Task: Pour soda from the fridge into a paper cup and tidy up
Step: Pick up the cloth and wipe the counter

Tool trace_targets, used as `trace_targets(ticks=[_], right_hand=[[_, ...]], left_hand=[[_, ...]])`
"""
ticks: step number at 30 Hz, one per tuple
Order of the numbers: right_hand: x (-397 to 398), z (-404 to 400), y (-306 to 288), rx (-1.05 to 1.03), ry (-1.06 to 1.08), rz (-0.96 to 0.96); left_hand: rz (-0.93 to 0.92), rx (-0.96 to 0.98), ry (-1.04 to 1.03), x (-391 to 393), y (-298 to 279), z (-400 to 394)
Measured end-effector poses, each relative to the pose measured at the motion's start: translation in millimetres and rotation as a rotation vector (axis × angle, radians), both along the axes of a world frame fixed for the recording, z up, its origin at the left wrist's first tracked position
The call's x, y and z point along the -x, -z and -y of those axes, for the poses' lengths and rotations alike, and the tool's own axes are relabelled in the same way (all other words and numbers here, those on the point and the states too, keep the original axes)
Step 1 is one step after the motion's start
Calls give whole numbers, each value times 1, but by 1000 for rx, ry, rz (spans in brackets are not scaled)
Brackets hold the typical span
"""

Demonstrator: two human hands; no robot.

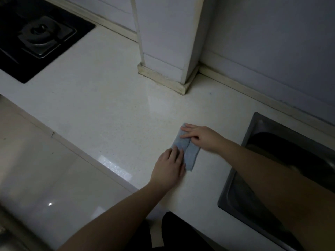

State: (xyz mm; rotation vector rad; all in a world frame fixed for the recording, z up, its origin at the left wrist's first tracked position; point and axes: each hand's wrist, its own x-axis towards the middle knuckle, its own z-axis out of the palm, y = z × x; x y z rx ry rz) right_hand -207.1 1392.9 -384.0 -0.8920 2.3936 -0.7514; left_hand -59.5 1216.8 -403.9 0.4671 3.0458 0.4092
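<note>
Both hands flat on folded blue cloth [186,151] (no writing visible): left hand [169,169], right hand [201,135], fingers straight, pressing.

Views: one only, the head camera; no second view shares its scene
Position: worn on the person's head, above the near edge of a pale countertop [101,98]
Facing: forward and steeply down; the wall corner post [168,42] stands at top centre
Lens: wide-angle; straight edges bow toward the frame borders
Nearness: close; both forearms enter from the bottom edge; left hand [169,169] and right hand [201,137] lie near centre on a blue cloth [190,153]
Left limit: black hob [36,33] at the upper left corner
Right limit: steel sink [253,178], cut off by the right edge
</note>
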Motion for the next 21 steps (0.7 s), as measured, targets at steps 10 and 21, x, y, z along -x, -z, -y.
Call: trace_targets(ticks=[10,21], right_hand=[[-39,-109,15,5,74,-179],[-94,-161,28,104,416,-159]], left_hand=[[-36,83,261,2,-4,-80],[9,92,396,-8,-11,-131]])
